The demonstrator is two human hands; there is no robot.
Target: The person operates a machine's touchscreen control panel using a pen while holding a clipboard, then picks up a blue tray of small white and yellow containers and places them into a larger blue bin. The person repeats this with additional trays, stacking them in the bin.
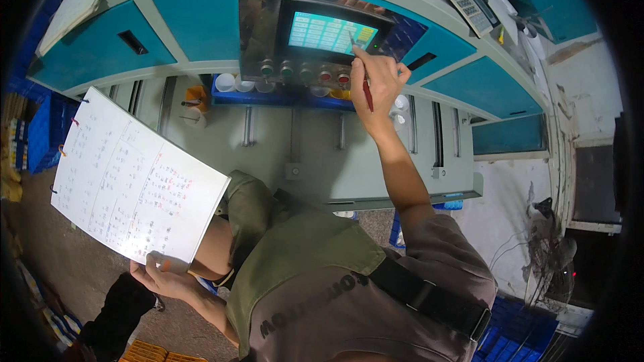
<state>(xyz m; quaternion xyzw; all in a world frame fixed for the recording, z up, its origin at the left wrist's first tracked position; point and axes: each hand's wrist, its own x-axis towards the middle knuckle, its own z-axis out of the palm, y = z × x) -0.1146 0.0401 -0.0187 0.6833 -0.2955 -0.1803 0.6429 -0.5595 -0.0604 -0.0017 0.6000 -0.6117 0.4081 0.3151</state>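
My left hand (163,277) grips the lower edge of a white ring-bound notebook (127,181), tilted at the left, with handwritten blue and red lines on its page. Up at the machine, my right hand (379,80) is closed around a dark red pen (368,96). The pen's upper end reaches a lit touch screen (329,32) showing rows of pale buttons; whether it touches the glass I cannot tell. Below the screen runs a row of push buttons (306,74), some green and some red.
The grey and teal machine (194,20) spans the far side. White cups stand in a blue tray (258,98) under the panel. A calculator (469,10) lies on top at the right. A dark sleeve (121,315) shows beside my left hand; blue crates (516,328) stand lower right.
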